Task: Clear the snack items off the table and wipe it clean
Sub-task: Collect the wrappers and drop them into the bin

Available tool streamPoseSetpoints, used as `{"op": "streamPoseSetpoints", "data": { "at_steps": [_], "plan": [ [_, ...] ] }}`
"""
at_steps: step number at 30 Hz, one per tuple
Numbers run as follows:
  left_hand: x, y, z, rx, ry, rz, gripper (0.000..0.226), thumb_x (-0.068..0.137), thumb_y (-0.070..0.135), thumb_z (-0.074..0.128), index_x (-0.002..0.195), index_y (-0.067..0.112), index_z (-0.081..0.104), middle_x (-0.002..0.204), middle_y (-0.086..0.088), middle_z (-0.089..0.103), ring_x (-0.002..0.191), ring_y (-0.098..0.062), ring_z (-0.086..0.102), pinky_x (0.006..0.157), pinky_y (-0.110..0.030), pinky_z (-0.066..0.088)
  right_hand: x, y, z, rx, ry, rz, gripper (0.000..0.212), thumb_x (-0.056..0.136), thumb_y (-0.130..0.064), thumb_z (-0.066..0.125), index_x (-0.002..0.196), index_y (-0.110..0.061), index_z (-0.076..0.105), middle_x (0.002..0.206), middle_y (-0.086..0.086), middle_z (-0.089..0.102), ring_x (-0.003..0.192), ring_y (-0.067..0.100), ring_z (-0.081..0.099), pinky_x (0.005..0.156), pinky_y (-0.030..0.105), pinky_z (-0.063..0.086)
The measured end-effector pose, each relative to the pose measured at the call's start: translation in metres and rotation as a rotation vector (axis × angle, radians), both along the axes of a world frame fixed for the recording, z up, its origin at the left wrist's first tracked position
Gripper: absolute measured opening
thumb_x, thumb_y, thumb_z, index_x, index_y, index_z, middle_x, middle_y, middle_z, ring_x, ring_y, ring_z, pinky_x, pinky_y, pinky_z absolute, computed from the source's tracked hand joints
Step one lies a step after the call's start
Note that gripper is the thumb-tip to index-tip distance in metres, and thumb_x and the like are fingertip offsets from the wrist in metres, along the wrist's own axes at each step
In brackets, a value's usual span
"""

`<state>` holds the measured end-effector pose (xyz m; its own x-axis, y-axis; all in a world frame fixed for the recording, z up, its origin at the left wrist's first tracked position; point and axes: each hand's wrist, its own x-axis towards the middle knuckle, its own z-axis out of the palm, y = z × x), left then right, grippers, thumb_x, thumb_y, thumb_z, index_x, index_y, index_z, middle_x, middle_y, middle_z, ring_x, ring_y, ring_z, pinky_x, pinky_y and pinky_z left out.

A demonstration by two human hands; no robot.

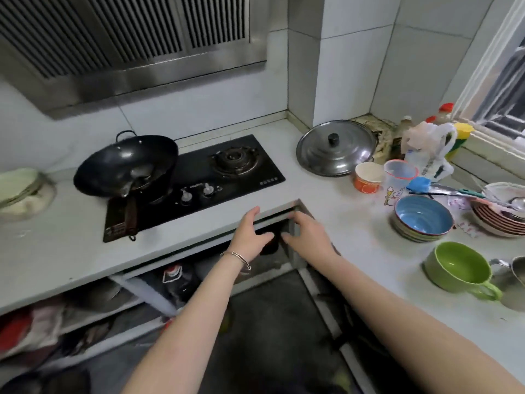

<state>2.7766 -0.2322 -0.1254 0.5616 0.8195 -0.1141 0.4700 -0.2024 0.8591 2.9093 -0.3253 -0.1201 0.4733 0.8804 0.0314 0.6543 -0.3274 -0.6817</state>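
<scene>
I stand in the inner corner of an L-shaped kitchen counter (326, 189). My left hand (251, 233) and my right hand (308, 236) reach forward side by side, just below the counter's corner edge. The fingers of both are relaxed and spread, and neither holds anything. A thin bracelet circles my left wrist. Between the two hands lies a dark recess under the counter. No table, snack item or cloth shows in this view.
A black wok (125, 166) sits on the gas hob (227, 172) at left. To the right stand a steel pot lid (335, 152), a paper cup (368, 177), a blue striped bowl (423, 218), a green mug (460, 268), stacked plates (500, 220) and bottles by the window. Cluttered shelves lie under the counter.
</scene>
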Motion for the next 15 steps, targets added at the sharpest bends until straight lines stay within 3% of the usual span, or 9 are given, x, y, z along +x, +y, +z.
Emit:
{"op": "streamPoseSetpoints", "data": {
  "at_steps": [6, 9, 13, 15],
  "plan": [
    [-0.136, 0.017, 0.002, 0.029, -0.007, 0.214, 0.074, 0.082, 0.015, 0.069, 0.145, 0.018, 0.029, 0.150, 0.002, 0.032, 0.137, -0.012, 0.030, 0.109, -0.020, 0.023, -0.118, 0.048, 0.007, 0.049, -0.033, 0.224, 0.048, 0.083, -0.028, 0.067, 0.128, -0.018, 0.052, 0.126, 0.000, 0.059, 0.116, 0.016, 0.055, 0.097, 0.027, 0.042],
    [-0.201, 0.019, -0.001, 0.020, -0.021, 0.351, 0.075, 0.081, 0.017, 0.070, 0.144, 0.021, 0.031, 0.148, 0.003, 0.034, 0.134, -0.020, 0.038, 0.111, -0.031, 0.031, -0.176, 0.066, 0.007, 0.057, -0.027, 0.369, 0.048, 0.084, -0.029, 0.066, 0.129, -0.019, 0.051, 0.128, 0.000, 0.058, 0.118, 0.016, 0.054, 0.096, 0.027, 0.042],
    [-0.264, 0.016, -0.004, 0.015, -0.054, 0.507, 0.074, 0.078, 0.014, 0.072, 0.142, 0.019, 0.034, 0.145, 0.002, 0.039, 0.134, -0.012, 0.036, 0.108, -0.023, 0.029, -0.236, 0.081, 0.006, 0.060, -0.011, 0.510, 0.048, 0.084, -0.029, 0.066, 0.128, -0.019, 0.050, 0.130, -0.001, 0.056, 0.116, 0.018, 0.056, 0.095, 0.029, 0.045],
    [-0.295, 0.014, -0.006, 0.001, -0.070, 0.588, 0.076, 0.077, 0.012, 0.073, 0.142, 0.018, 0.034, 0.146, 0.000, 0.038, 0.136, -0.014, 0.035, 0.113, -0.030, 0.028, -0.263, 0.090, 0.005, 0.050, -0.006, 0.583, 0.048, 0.084, -0.028, 0.066, 0.129, -0.019, 0.050, 0.130, -0.001, 0.056, 0.110, 0.018, 0.058, 0.093, 0.028, 0.045]
  ]
}}
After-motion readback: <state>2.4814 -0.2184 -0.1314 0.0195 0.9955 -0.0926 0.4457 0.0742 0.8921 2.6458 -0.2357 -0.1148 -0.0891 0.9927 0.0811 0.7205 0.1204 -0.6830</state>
